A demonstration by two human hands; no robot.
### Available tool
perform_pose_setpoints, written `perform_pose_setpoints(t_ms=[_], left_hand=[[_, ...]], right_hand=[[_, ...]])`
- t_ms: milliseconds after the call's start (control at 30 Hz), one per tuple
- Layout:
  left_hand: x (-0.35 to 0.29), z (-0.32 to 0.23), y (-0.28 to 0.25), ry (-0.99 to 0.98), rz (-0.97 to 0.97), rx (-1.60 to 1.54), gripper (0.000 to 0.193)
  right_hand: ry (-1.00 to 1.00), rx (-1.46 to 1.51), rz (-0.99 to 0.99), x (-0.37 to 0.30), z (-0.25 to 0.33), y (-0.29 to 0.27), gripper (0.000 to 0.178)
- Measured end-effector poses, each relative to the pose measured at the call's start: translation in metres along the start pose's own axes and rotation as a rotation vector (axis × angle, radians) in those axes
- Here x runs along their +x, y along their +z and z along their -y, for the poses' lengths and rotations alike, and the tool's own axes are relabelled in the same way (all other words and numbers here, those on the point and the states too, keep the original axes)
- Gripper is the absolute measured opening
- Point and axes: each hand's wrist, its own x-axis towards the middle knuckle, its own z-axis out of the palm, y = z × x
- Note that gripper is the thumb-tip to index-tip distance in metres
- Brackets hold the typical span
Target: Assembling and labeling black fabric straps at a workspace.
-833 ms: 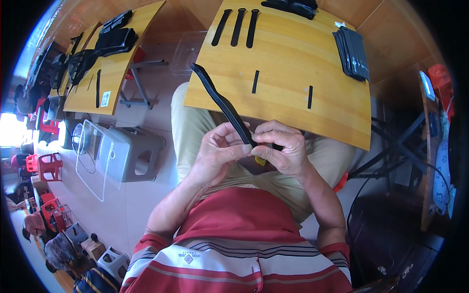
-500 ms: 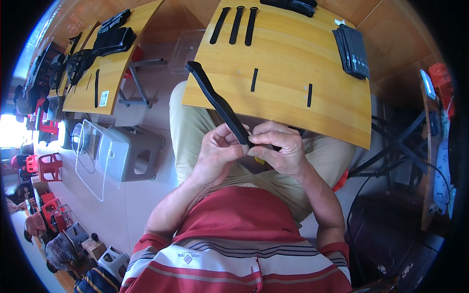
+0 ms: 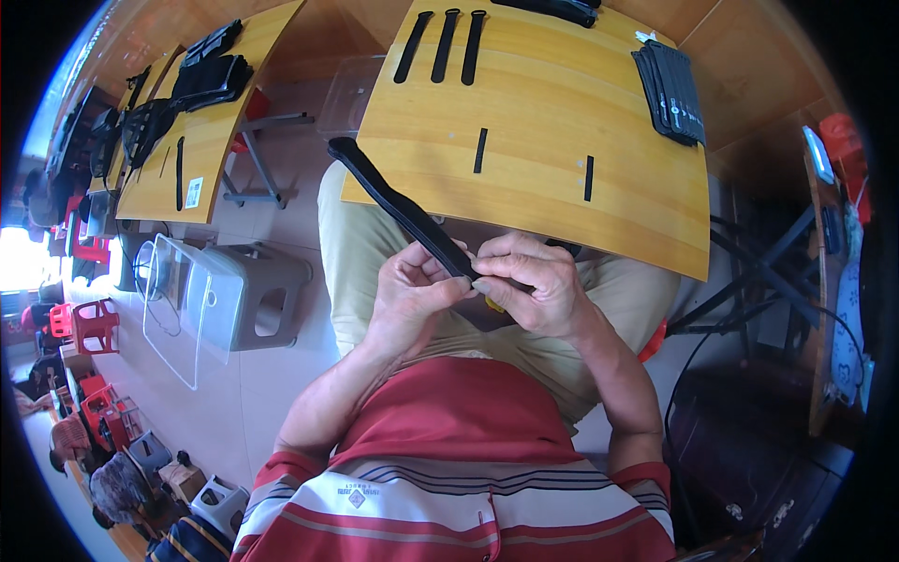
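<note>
Black strap [image 3: 405,213], long, narrow and slightly curved, with a rounded far end, hangs in the air above the person's lap, held between two hands. It slants up to the left, and its far part crosses in front of the near left corner of the table [image 3: 534,94]. The left hand [image 3: 412,288] pinches its near end between thumb and fingers; the right hand [image 3: 532,281] is closed on that same end, its fingertips meeting the left thumb. Fingers cover this end, so its shape cannot be told. A small yellow thing [image 3: 493,305] shows partly below the right hand.

On the table lie three black straps with end loops [image 3: 445,47], two short black strips [image 3: 480,151], one stack of flat dark pieces [image 3: 669,94] at the right and one dark bundle [image 3: 552,10] at the far edge. One grey stool [image 3: 270,292] stands to the left.
</note>
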Motion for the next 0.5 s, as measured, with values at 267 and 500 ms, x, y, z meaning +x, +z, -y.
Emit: perform_pose_setpoints(t_ms=[267,500], left_hand=[[0.001,0.005,-0.001,0.055,-0.005,0.079,0.034],[0.0,0.007,0.002,0.14,-0.09,0.272,0.03]], right_hand=[[-0.077,-0.144,0.052,0.004,0.008,-0.003,0.018],[-0.104,-0.541,0.14,0.003,0.023,0.004,0.022]])
